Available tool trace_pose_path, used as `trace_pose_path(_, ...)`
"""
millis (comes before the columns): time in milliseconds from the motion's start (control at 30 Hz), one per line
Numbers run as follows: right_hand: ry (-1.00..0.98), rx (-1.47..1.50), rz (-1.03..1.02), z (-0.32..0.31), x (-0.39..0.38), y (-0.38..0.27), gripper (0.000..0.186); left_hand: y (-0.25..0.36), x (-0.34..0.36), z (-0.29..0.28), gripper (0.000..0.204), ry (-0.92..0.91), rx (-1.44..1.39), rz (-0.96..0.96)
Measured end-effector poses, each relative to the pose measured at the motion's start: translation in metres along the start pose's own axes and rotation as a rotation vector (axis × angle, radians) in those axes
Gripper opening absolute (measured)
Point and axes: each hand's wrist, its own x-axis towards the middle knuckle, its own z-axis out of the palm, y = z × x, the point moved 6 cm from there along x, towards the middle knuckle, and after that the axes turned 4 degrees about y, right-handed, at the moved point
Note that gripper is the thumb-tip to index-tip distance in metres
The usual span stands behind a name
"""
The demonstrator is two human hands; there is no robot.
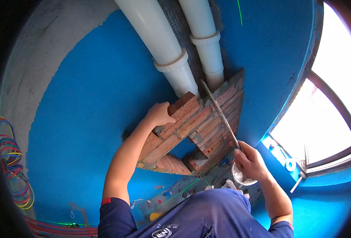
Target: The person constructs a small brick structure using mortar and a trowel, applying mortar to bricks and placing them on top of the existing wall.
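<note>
My left hand grips the end of a red brick on the top course of a low brick wall, its thumb along the brick's near side. My right hand is closed round the handle of a long, narrow bricklayer's trowel, smeared with grey mortar and seen edge-on. The blade slants up and left across the wall, its tip near the pipes. From this angle I cannot tell whether the blade touches the bricks. The wall has a rectangular opening low in its face.
Two white pipes rise behind the wall in a blue-walled corner. A white bucket stands below my right hand. Coiled coloured wires hang at far left. A window is at right, with a tape roll by its sill.
</note>
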Motion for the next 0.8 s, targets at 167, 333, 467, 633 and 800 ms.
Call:
trace_pose_path(167, 0.223, -0.443, -0.488, 0.005, 0.001, -0.06, 0.051, 0.001, -0.005, -0.006, 0.056, 0.002, -0.042, -0.023)
trace_pose_path(333, 0.118, -0.377, -0.418, 0.01, 0.017, -0.069, 0.053, -0.005, -0.008, -0.005, 0.057, -0.008, -0.089, -0.016)
trace_pose_path(467, 0.258, -0.393, -0.415, 0.024, 0.03, -0.057, 0.046, -0.007, -0.01, -0.005, 0.058, -0.015, -0.102, 0.008)
trace_pose_path(633, 0.367, -0.438, -0.506, 0.043, 0.042, -0.045, 0.046, -0.015, -0.008, 0.0, 0.062, -0.025, -0.162, 0.05)
trace_pose_path(800, 0.413, -0.541, -0.524, 0.058, 0.055, -0.043, 0.042, -0.02, -0.004, 0.002, 0.064, -0.019, -0.138, 0.082)
